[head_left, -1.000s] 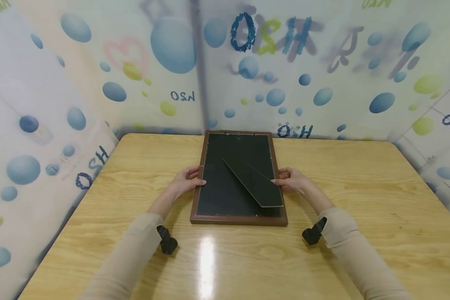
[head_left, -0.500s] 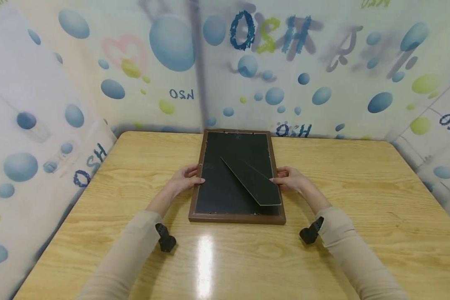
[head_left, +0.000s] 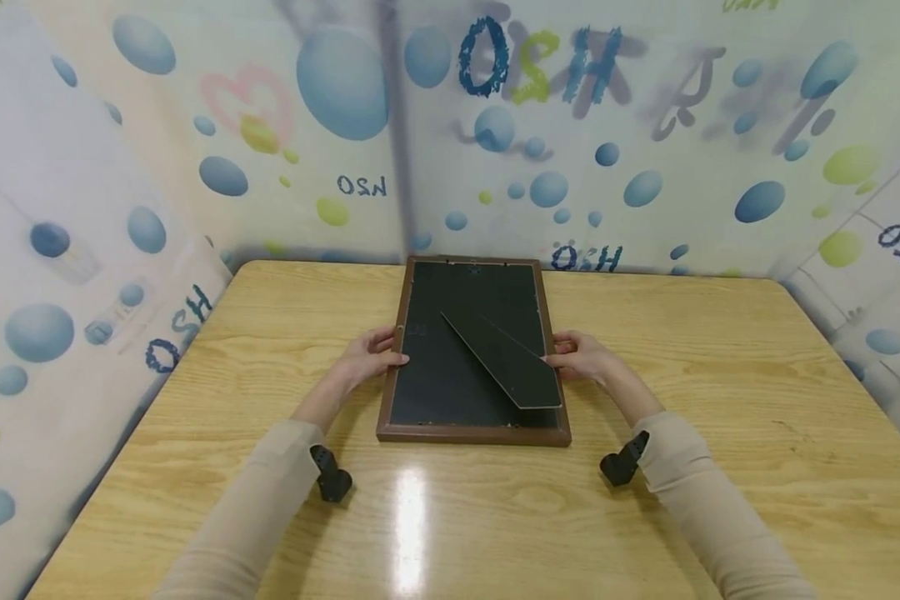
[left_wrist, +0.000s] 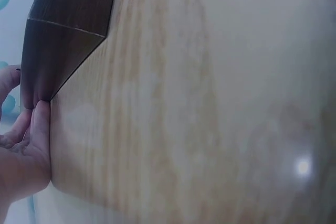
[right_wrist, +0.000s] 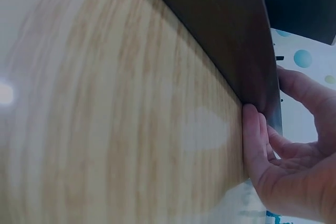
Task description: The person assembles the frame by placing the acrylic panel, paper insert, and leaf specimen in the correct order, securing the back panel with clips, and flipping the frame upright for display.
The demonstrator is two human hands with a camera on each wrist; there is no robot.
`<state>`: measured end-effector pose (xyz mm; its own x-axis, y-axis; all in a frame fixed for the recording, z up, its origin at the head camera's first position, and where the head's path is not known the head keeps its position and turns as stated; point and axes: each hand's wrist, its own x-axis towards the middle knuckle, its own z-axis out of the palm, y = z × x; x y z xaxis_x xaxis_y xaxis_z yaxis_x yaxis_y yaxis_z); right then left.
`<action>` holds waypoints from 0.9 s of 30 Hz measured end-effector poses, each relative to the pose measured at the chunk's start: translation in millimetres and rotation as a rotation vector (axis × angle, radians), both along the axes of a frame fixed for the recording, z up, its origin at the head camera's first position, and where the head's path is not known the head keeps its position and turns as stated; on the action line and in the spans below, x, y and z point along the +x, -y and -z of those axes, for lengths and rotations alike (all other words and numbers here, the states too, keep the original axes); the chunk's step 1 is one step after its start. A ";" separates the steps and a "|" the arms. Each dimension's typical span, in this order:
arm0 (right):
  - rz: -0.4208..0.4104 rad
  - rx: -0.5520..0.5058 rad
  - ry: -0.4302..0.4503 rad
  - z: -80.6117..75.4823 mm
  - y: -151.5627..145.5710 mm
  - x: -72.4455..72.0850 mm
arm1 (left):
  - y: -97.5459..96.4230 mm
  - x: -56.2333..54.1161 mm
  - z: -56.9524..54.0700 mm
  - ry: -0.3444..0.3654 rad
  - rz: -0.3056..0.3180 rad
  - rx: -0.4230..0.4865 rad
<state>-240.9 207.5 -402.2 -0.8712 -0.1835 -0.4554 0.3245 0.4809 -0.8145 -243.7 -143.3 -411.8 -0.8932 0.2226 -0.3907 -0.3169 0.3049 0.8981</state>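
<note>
A brown picture frame (head_left: 474, 434) lies back side up on the table, its black backing board (head_left: 435, 387) showing. The black stand leg (head_left: 506, 367) on the back is tilted out from the board, slanting toward the lower right. My left hand (head_left: 367, 357) holds the frame's left side, thumb on top of the rim. On the right side, my right hand (head_left: 583, 358) grips the opposite rim, its thumb partly beneath the stand leg. Both wrist views show fingers against the frame's outer side, low by the tabletop. The frame's front is hidden, facing down.
The wooden table (head_left: 682, 350) extends to both sides of the frame. A wall covering (head_left: 435, 167) with blue and green bubbles rises right behind the table's back edge. Black wrist cameras (head_left: 333, 479) sit at both cuffs.
The whole head view has shifted slightly up and left. Both hands keep their hold on the picture frame, and the stand leg looks the same.
</note>
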 end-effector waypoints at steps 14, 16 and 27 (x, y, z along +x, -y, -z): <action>-0.015 0.011 -0.006 -0.7 -0.7 0.4 | 16.7 -8.1 9.3 0.032 0.153 0.113; -0.018 0.008 -0.001 -1.2 -0.5 0.5 | 20.1 -8.5 9.3 0.053 0.185 0.151; -0.021 -0.014 0.010 -1.8 -2.8 0.1 | 20.4 -7.5 5.5 0.048 0.242 0.155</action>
